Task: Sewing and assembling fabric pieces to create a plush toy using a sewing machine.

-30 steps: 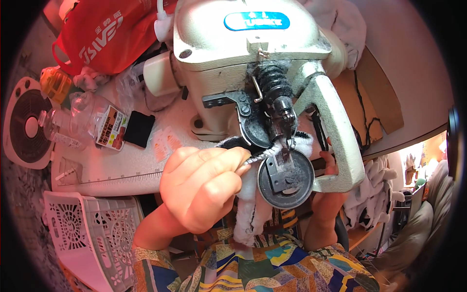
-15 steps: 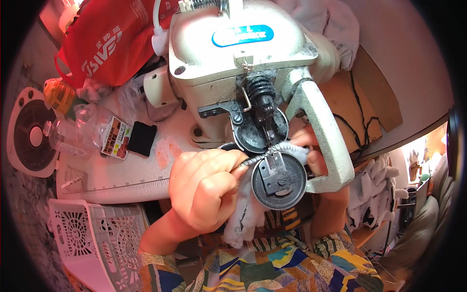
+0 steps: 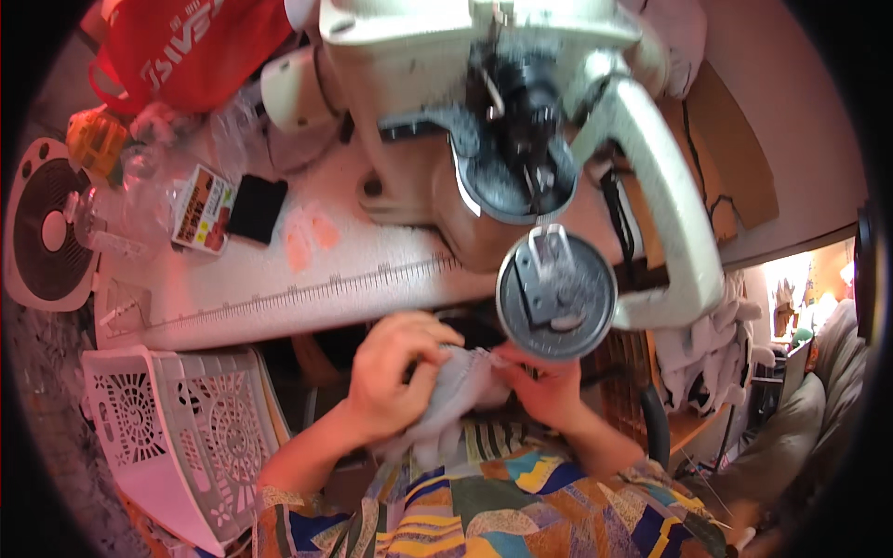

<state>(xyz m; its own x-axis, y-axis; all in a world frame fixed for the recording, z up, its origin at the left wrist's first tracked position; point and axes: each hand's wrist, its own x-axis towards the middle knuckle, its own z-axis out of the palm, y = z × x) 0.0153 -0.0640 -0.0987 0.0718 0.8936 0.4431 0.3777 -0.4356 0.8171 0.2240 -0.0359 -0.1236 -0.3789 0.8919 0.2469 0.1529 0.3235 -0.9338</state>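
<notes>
A soft grey plush fabric piece (image 3: 462, 386) hangs between my two hands, in front of the table edge and above my lap. My left hand (image 3: 395, 372) pinches its upper left side, thumb and fingers closed. At the other end, my right hand (image 3: 544, 383) grips the fabric's edge, partly hidden under the lower disc. Above them stands a cream sewing machine (image 3: 409, 84) with a dark upper disc (image 3: 484, 181) and a round grey lower disc (image 3: 586, 302). A gap separates the two discs, with no fabric in it.
A thick cream handle-shaped arm (image 3: 684, 219) juts out at the right of the discs. On the table (image 3: 307, 312) lie a black square (image 3: 258, 209), a printed packet (image 3: 202, 209) and a clear bottle (image 3: 112, 232). A white crate (image 3: 158, 363) stands lower left; pale plush pieces (image 3: 702, 358) hang right.
Both hands have drawn the fabric out from between the discs and down toward my lap. The head view has shifted, so the machine sits higher in it.
</notes>
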